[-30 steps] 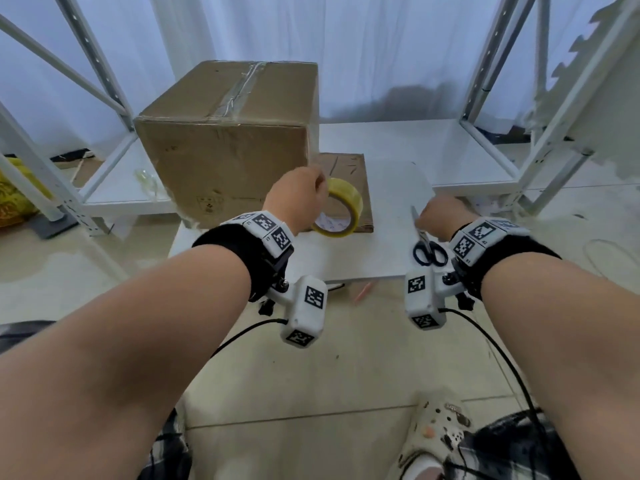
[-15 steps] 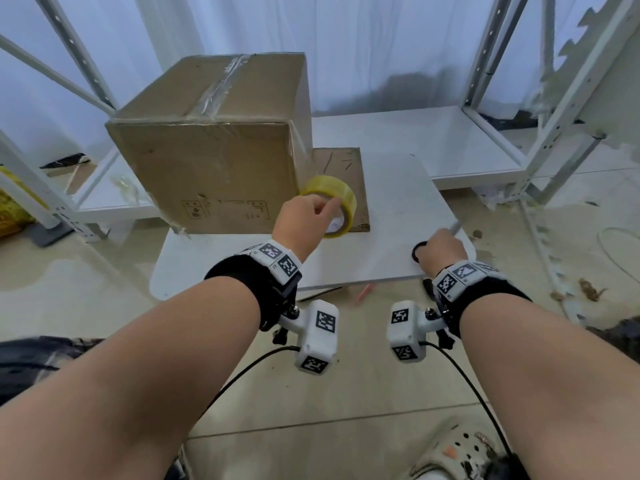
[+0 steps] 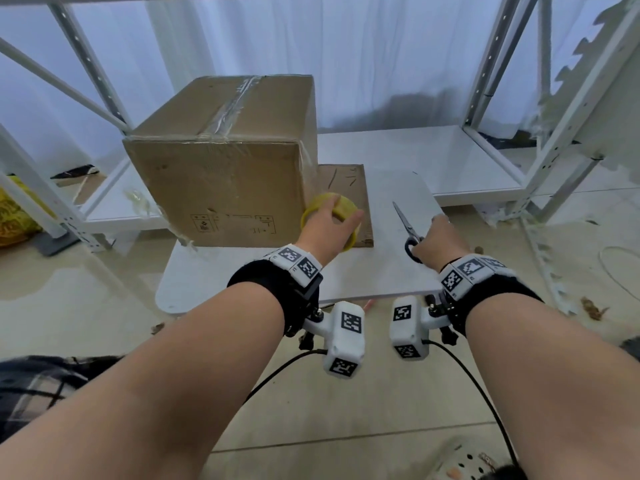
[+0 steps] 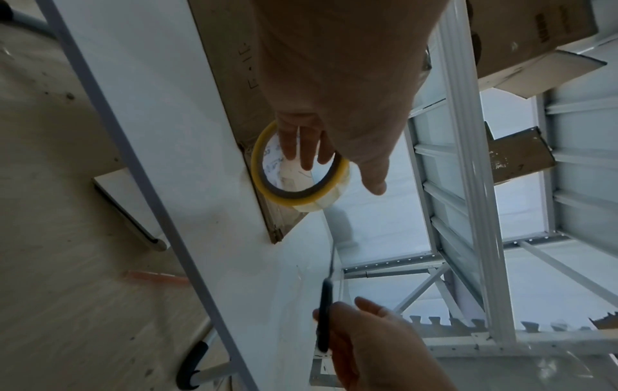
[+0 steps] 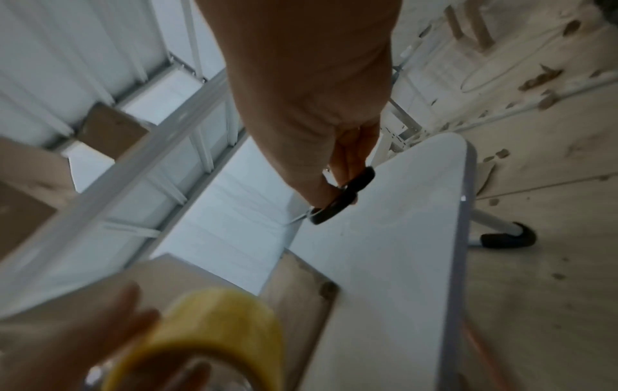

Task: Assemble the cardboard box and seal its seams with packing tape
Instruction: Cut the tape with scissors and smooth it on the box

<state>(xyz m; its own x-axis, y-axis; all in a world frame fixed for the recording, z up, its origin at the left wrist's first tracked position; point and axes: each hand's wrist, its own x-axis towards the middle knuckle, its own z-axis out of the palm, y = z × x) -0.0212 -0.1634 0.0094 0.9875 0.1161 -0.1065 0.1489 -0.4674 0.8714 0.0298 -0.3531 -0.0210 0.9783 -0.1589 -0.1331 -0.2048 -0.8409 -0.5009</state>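
**On the table: tape and scissors in hand**

From the head view, the taped box (image 3: 221,161) stands on the table (image 3: 381,271). Just right of it, the left hand (image 3: 329,226) grips the tape (image 3: 341,206); the right hand (image 3: 438,240) clamps the scissors (image 3: 405,220).

Left wrist: fingers (image 4: 301,148) reach through the roll.

Right wrist: fingers curl round the black handles (image 5: 344,197).

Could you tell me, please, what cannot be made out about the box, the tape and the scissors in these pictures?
- Cardboard box: its bottom seam and far sides are hidden in the head view by the box itself.
- Tape roll: its loose end is hidden by the left hand; blurred in the right wrist view.
- Scissors: the right hand covers most of the handles.
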